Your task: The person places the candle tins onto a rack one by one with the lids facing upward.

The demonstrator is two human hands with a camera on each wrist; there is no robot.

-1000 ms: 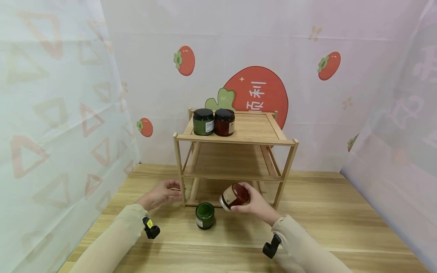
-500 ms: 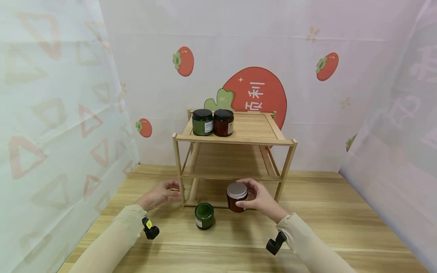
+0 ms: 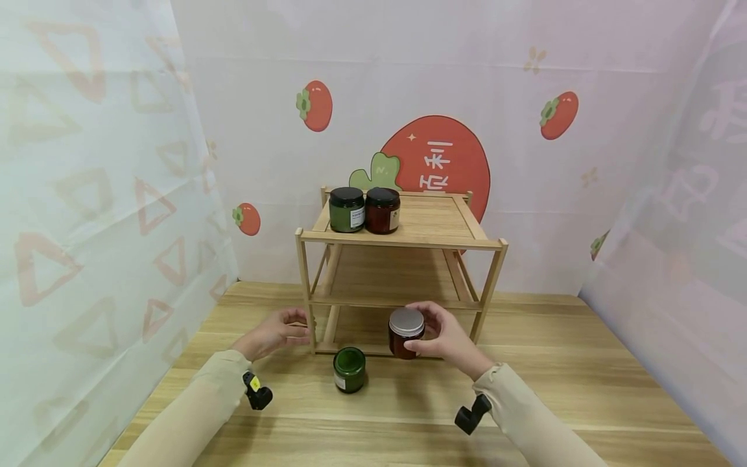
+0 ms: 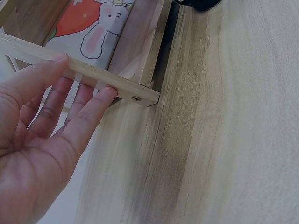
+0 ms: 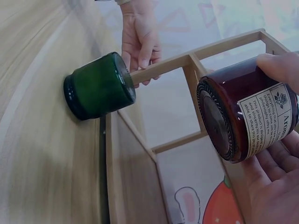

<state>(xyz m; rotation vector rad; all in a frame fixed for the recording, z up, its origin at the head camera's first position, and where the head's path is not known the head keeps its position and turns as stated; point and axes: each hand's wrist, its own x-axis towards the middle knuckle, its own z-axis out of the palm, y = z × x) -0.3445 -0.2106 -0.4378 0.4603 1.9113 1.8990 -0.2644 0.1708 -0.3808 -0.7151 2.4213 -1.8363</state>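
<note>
1. Nearest, in front of the shelf (image 3: 403, 241): pale sleeves (image 3: 192, 408) over the table (image 3: 560, 383), with a small black camera (image 3: 257, 392) at each wrist.
2. Lid down on the table, left of the middle of the shelf's front: upside-down green jar (image 3: 349, 373), near the bottom front edge but apart from it.
3. At the right half of the shelf's lowest opening: silver-lidded brown jar (image 3: 403, 344), lid up, off the table, grasped in the right hand (image 3: 449, 338) between thumb and fingers. Hard to tell whether past the front edge. Wider room toward the left than toward the right.
4. At the shelf's left front post: left hand (image 3: 274, 335), gripping with thumb and curved fingers.
5. On the shelf's top, toward the left front corner: black-lidded green jar (image 3: 344, 215) beside black-lidded brown jar (image 3: 379, 217), close behind the front rail; broad bare stretch rightward.
6. Behind the shelf: fruit-printed cloth (image 3: 467, 78).
</note>
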